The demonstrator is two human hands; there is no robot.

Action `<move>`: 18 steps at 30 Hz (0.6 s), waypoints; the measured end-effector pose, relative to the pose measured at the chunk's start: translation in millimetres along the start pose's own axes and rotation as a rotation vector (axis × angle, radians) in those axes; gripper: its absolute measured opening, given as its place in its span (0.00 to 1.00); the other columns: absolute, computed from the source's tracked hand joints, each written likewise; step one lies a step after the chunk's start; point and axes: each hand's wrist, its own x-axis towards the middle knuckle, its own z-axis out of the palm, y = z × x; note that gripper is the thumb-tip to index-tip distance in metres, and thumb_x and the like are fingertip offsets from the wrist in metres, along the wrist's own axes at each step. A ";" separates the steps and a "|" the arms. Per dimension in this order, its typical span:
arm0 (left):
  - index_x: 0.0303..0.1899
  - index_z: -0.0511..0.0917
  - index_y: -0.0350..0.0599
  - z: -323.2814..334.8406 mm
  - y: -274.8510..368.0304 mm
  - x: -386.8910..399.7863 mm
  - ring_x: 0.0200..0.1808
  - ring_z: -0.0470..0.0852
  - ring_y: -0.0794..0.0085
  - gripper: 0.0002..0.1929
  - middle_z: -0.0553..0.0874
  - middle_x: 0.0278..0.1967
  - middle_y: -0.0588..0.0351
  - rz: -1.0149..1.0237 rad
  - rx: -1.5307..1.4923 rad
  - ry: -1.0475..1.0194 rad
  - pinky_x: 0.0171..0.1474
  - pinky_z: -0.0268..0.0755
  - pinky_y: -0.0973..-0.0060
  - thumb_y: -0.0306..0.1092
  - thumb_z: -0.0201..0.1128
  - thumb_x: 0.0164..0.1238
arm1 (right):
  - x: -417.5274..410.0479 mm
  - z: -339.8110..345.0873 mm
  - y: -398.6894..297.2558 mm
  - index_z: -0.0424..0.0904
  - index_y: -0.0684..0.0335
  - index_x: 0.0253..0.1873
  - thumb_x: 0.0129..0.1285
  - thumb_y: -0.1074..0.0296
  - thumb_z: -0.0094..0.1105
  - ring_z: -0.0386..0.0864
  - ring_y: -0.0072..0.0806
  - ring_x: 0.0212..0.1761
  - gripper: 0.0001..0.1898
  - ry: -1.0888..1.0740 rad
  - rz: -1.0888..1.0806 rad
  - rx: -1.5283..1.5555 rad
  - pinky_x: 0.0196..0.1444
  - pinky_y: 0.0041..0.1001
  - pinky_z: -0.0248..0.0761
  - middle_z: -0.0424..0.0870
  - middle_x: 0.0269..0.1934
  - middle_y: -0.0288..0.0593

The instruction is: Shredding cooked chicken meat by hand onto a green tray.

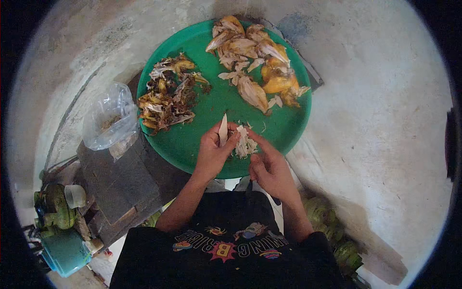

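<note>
Over the near part of a round green tray (213, 97), my left hand (213, 150) holds a pale, pointed strip of cooked meat (223, 130) upright. Shredded white meat (245, 143) lies between my two hands, by the left thumb. My right hand (270, 171) has its index finger stretched to the top of the shreds, with the other fingers curled. Something dark shows just below those curled fingers; whether they grip it is unclear. Larger chicken pieces (252, 86) are heaped at the tray's far right. Bones and skin scraps (169, 94) form a pile at its left.
A clear plastic bag (110, 117) with brownish contents stands left of the tray on a dark wooden surface (119, 180). Farther left are a teal container (66, 251), a whitish cup (75, 196) and green fruit (59, 207). More green produce (326, 224) sits at lower right.
</note>
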 end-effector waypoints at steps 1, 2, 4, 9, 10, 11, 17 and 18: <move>0.44 0.77 0.38 0.4 -0.3 0.3 0.34 0.77 0.84 0.07 0.82 0.34 0.63 0.014 0.001 0.002 0.37 0.70 0.82 0.28 0.61 0.68 | 0.4 0.0 -1.3 0.58 0.53 0.73 0.69 0.77 0.43 0.67 0.17 0.20 0.28 0.005 0.017 -0.029 0.25 0.21 0.64 0.70 0.20 0.32; 0.44 0.77 0.38 -0.3 -0.4 0.9 0.34 0.77 0.84 0.07 0.82 0.34 0.63 0.012 0.000 0.001 0.37 0.70 0.82 0.28 0.61 0.68 | 1.1 -0.4 -1.9 0.58 0.54 0.73 0.69 0.77 0.44 0.67 0.17 0.20 0.28 0.011 0.035 -0.059 0.26 0.21 0.64 0.69 0.19 0.32; 0.44 0.77 0.38 -1.9 0.7 1.2 0.34 0.77 0.84 0.06 0.81 0.34 0.63 -0.038 0.032 0.011 0.37 0.70 0.82 0.28 0.61 0.68 | 2.7 -3.2 0.3 0.59 0.54 0.73 0.69 0.76 0.43 0.67 0.16 0.20 0.27 0.020 0.008 -0.105 0.26 0.21 0.64 0.69 0.19 0.32; 0.44 0.78 0.39 -2.3 -0.4 1.1 0.32 0.76 0.86 0.07 0.81 0.32 0.64 -0.004 -0.016 0.027 0.34 0.68 0.84 0.28 0.62 0.68 | 1.0 -18.5 -13.6 0.62 0.55 0.72 0.70 0.75 0.43 0.66 0.15 0.20 0.25 0.109 0.037 -0.034 0.26 0.20 0.64 0.67 0.19 0.30; 0.44 0.78 0.39 -2.4 -1.5 1.4 0.30 0.75 0.87 0.07 0.80 0.31 0.65 -0.004 -0.030 0.032 0.32 0.67 0.85 0.28 0.62 0.68 | -1.9 -18.4 -15.6 0.61 0.55 0.72 0.71 0.74 0.42 0.66 0.15 0.20 0.25 0.062 0.051 -0.048 0.26 0.20 0.64 0.67 0.19 0.30; 0.44 0.78 0.39 -3.0 -0.7 1.4 0.30 0.75 0.87 0.07 0.80 0.31 0.65 -0.004 -0.029 0.033 0.32 0.67 0.85 0.28 0.62 0.68 | -3.5 -18.2 -16.1 0.61 0.55 0.72 0.71 0.74 0.42 0.66 0.16 0.20 0.25 0.015 0.065 -0.062 0.27 0.20 0.64 0.67 0.19 0.30; 0.43 0.78 0.40 1.9 -1.6 1.2 0.24 0.69 0.89 0.06 0.78 0.27 0.68 -0.015 -0.004 0.031 0.25 0.59 0.86 0.30 0.61 0.69 | -1.3 -10.5 -6.4 0.59 0.56 0.73 0.70 0.74 0.43 0.67 0.17 0.21 0.26 -0.026 0.082 0.012 0.27 0.20 0.65 0.69 0.20 0.31; 0.43 0.78 0.40 1.8 -3.4 1.6 0.24 0.69 0.89 0.06 0.78 0.27 0.68 -0.011 -0.028 0.016 0.25 0.59 0.86 0.30 0.61 0.70 | -0.7 -10.1 -6.8 0.59 0.56 0.73 0.70 0.74 0.43 0.67 0.17 0.21 0.26 -0.025 0.082 0.013 0.27 0.20 0.65 0.69 0.20 0.31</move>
